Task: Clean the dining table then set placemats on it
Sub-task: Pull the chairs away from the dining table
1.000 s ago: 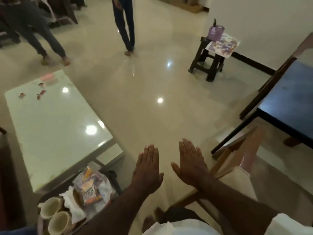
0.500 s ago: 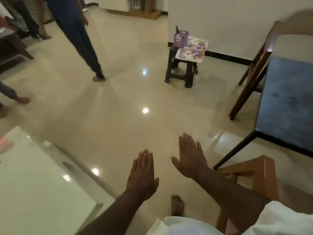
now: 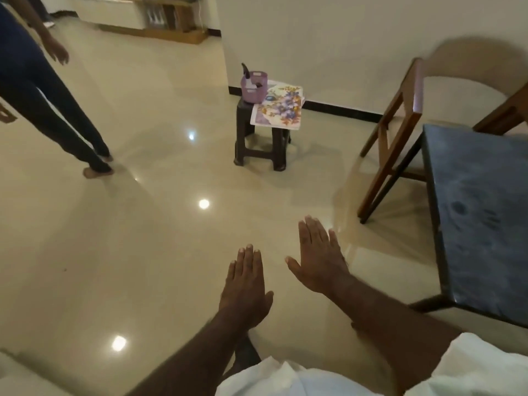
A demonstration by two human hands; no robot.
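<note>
The dark blue dining table (image 3: 480, 224) fills the right side of the head view. Floral placemats (image 3: 278, 108) lie stacked on a small dark stool (image 3: 261, 147) near the far wall, beside a purple basket (image 3: 253, 85). My left hand (image 3: 245, 284) and my right hand (image 3: 318, 257) hover flat over the floor in front of me, fingers straight, holding nothing. Both hands are well short of the stool and left of the table.
A wooden chair (image 3: 397, 132) stands at the table's far end against the white wall. Another person (image 3: 43, 90) in dark trousers walks at the left. A pale table corner (image 3: 17, 375) shows at the bottom left. Glossy tiled floor lies between me and the stool.
My view has swung right and forward: the pale low table has slid out at the left, while the stool and dining table have come closer. Both hands stay flat and empty.
</note>
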